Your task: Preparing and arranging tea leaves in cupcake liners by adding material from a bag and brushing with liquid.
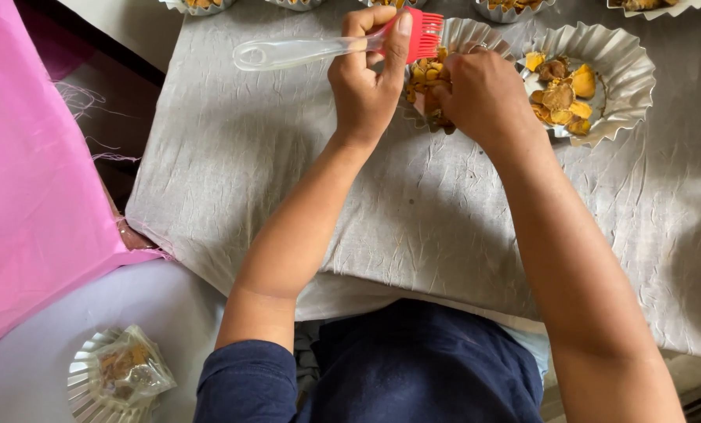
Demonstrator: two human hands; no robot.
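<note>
The person's left hand (pixel 366 82) has its fingers clamped on a silicone brush (pixel 331 47) with a clear handle and red bristles. It's held sideways above the worktop (pixel 288 172), near the far edge, with the bristles poking over a foil cup (pixel 476 35) full of yellow and brown pieces. The right hand (pixel 483 94) sits on top of that same cup, fingers curled together down into the filling. Whether they're actually pinching a piece is impossible to tell, since the knuckles hide it.

What could go wrong, as a guess: these cups look thin and crinkly, so pressing down with the right hand could squash the fluted wall or tip the cup and scatter bits onto the grey cloth. The brush is held pretty far up by the head, so the long handle sticking out left could swing and knock something. The cloth is also wrinkled and hangs over the near edge, so a tug from an arm might shift everything on it.

Counts: one brush. One cup under the hands, one more cup (pixel 601 78) just right of it with filling in clear view, and about five partly cut off along the far edge. One wrapped cup (pixel 115 376) sits on a separate pale surface at the lower left.
</note>
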